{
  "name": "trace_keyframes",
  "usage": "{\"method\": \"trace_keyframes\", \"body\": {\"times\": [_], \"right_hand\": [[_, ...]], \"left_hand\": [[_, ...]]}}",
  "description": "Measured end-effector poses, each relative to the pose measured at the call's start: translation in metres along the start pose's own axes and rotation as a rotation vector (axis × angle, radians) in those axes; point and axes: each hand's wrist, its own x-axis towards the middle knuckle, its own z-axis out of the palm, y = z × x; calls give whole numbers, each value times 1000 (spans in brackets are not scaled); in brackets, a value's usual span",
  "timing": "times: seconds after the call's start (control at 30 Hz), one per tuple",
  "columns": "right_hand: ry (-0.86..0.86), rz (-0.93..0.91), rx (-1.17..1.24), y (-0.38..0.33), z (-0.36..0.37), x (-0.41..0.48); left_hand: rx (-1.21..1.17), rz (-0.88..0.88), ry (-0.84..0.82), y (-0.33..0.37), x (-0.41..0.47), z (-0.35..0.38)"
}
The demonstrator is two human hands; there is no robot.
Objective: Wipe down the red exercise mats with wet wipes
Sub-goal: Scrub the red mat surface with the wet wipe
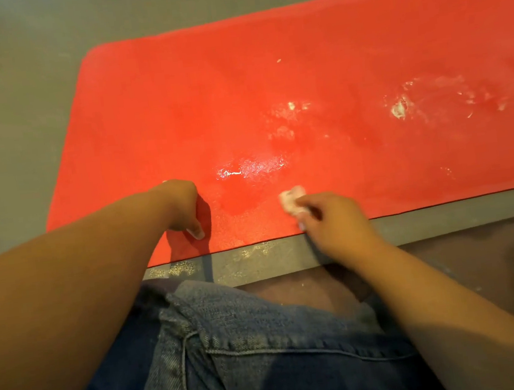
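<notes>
Mat lies flat, long axis left to right, floor bordering its edges. Right hand pinches a wadded wipe by the near edge; left hand, curled and empty, braces on the mat.

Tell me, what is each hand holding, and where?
Right hand pinches a balled wipe by its near side; left hand holds nothing, resting on the mat.

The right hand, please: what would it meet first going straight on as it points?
The right hand would likely first meet the glossy wet patch on the red mat, just beyond its wipe.
</notes>
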Motion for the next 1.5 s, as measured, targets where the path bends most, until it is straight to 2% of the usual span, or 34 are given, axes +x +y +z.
{"method": "trace_keyframes", "body": {"times": [0.07, 0.13, 0.2, 0.33, 0.47, 0.53, 0.67, 0.73, 0.8, 0.83, 0.93, 0.97, 1.03, 1.13, 1.17, 1.2, 1.3, 1.37, 1.4, 1.43, 1.5], "right_hand": [[-8, -28, 112, -17, 9, 2], [110, 44, 202, -13, 0, 5], [230, 112, 190, 8, -12, 2], [228, 191, 237, 46, -27, -13], [278, 195, 267, 49, -19, -14], [290, 202, 297, 49, -17, -14], [264, 155, 311, 50, -16, -19], [274, 115, 279, 50, -13, -23], [295, 84, 244, 48, -6, -26], [300, 79, 227, 46, -4, -26], [304, 93, 199, 44, -1, -26], [304, 95, 197, 44, -1, -26], [294, 94, 198, 46, -2, -26], [292, 90, 200, 47, -1, -26], [292, 93, 199, 47, 0, -26], [292, 97, 196, 46, 1, -26], [302, 95, 172, 44, 2, -26], [303, 100, 165, 44, 1, -25], [298, 101, 165, 44, 0, -25], [294, 105, 167, 45, 0, -25], [297, 110, 176, 44, 0, -26]], "left_hand": [[23, -19, -16, 9, -7, -4], [-8, 27, 44, 28, -12, -5], [-45, 194, 147, 50, -14, -4], [-123, 540, 235, 98, -16, -6], [65, 666, 291, 124, -14, 0], [101, 582, 339, 106, -3, -5], [-116, 15, 451, 22, 26, -4], [-271, -124, 469, 9, 28, 8], [-336, -93, 512, 22, 25, 13], [-353, -15, 517, 32, 21, 14], [-314, 365, 387, 59, 6, 16], [-289, 417, 356, 61, 6, 16], [-292, 304, 433, 48, 15, 12], [-332, -44, 577, 12, 32, 7], [-328, -60, 569, 7, 33, 7], [-290, 3, 542, 9, 31, 8], [-108, 458, 394, 30, 13, 17], [10, 616, 302, 22, 9, 13], [53, 584, 315, 10, 14, 9], [81, 473, 348, -4, 20, 7], [34, 127, 453, -30, 30, 7]]}}
